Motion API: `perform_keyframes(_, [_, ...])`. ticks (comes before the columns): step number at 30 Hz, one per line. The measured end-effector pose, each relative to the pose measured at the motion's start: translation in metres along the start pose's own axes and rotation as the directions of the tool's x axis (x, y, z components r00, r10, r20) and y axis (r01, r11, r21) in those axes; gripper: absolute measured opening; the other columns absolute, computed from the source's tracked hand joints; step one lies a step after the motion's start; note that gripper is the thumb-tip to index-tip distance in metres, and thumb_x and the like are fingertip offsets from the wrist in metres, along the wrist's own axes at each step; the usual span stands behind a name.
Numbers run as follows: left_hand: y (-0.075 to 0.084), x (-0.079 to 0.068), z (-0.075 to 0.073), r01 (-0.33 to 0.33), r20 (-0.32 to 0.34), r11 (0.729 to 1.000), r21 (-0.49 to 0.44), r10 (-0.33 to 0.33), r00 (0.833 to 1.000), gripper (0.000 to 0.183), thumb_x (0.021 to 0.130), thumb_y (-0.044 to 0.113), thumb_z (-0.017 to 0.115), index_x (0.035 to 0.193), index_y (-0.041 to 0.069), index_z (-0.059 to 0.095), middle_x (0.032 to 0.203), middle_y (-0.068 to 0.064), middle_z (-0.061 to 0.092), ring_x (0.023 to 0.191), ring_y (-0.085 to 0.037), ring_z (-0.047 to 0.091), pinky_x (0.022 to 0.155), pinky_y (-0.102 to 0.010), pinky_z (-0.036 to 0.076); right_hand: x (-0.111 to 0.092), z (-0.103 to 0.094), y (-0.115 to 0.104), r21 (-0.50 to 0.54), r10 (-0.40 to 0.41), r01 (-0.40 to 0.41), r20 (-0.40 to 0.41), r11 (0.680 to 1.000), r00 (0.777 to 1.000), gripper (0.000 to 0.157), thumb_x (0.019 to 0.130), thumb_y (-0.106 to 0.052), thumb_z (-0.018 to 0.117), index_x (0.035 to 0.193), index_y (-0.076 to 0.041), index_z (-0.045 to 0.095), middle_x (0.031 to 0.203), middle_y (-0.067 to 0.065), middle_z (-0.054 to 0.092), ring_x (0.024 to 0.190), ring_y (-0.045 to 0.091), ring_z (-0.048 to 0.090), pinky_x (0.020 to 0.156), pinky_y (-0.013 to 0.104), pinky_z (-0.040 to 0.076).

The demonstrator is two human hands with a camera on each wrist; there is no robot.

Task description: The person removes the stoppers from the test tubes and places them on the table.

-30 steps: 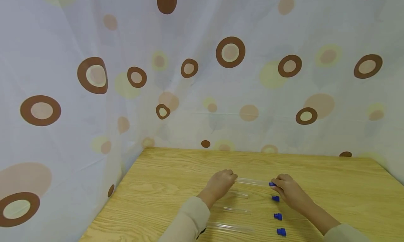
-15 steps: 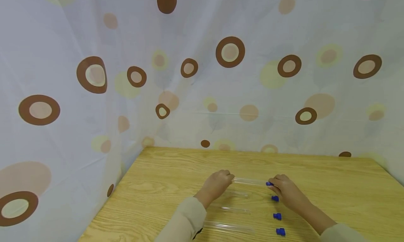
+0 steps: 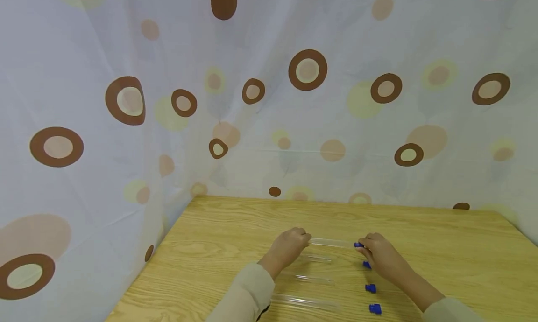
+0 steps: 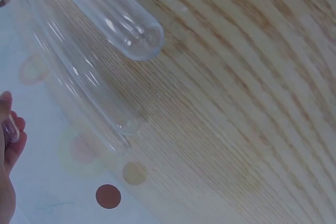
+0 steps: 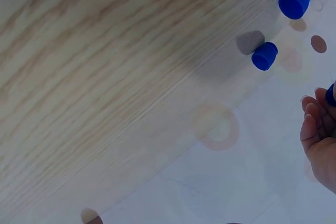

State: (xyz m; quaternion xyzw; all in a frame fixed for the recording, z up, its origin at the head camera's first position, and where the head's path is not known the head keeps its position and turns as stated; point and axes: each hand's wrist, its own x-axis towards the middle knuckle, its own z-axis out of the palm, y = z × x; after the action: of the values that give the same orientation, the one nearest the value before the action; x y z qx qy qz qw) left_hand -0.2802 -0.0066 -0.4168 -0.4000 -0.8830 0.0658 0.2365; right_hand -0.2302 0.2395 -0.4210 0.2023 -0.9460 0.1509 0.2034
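Observation:
My left hand (image 3: 288, 246) grips one end of a clear test tube (image 3: 332, 242), which lies level above the far side of the table. In the left wrist view its rounded tip (image 4: 10, 129) pokes out between the fingers. At the tube's other end my right hand (image 3: 384, 256) pinches a blue stopper (image 3: 358, 244), right at the mouth. How deep the stopper sits cannot be seen. The right wrist view shows only a bit of that stopper (image 5: 330, 95) by the fingers. Nearer lie three more test tubes, the closest one (image 3: 306, 302) partly behind the left sleeve.
Three loose blue stoppers lie in a column on the wooden table (image 3: 227, 233): a far one (image 3: 367, 264) beside the right hand, a middle one (image 3: 370, 288) and a near one (image 3: 375, 308). A spotted curtain (image 3: 260, 42) hangs behind the table and along its left side.
Both hands have shifted slightly left together with the test tube and stopper. Their grip looks the same, and the loose tubes and stoppers have stayed in place.

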Motion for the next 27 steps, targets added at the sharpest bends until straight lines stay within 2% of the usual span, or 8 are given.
perform_keyframes(9, [-0.0024,-0.0022,0.0035,0.006,-0.022,1.000,-0.004,-0.006,1.000,0.016,0.085,0.024,0.064,0.096,0.015,0.070,0.091,0.006,0.068,0.083,-0.001,0.063,0.071,-0.003,0.047,0.0023,0.0008,-0.0005,-0.004,-0.016,0.017,0.043,1.000,0.999,0.005,0.082,-0.008,0.067,0.080,-0.004,0.067,0.070,-0.004,0.054,0.064,0.007,0.045,0.052,0.019,0.042])
perform_keyframes(18, [-0.0024,-0.0047,-0.0003,0.015,-0.010,1.000,-0.022,-0.015,1.000,0.015,0.085,0.024,0.064,0.096,0.015,0.070,0.090,0.005,0.067,0.083,-0.002,0.063,0.070,-0.003,0.047,0.0002,0.0002,-0.0026,-0.019,-0.058,0.058,0.004,0.998,0.998,0.004,0.079,-0.006,0.069,0.079,-0.003,0.067,0.071,-0.004,0.054,0.064,0.006,0.045,0.052,0.018,0.042])
perform_keyframes(27, [-0.0028,-0.0063,-0.0016,0.008,-0.020,1.000,-0.010,-0.009,1.000,0.016,0.084,0.024,0.065,0.097,0.015,0.070,0.093,0.005,0.068,0.085,-0.002,0.064,0.071,-0.003,0.048,-0.0002,0.0014,-0.0032,-0.052,-0.083,0.083,-0.002,0.995,0.997,0.006,0.078,-0.006,0.071,0.078,-0.001,0.068,0.070,0.000,0.056,0.064,0.011,0.049,0.052,0.018,0.045])
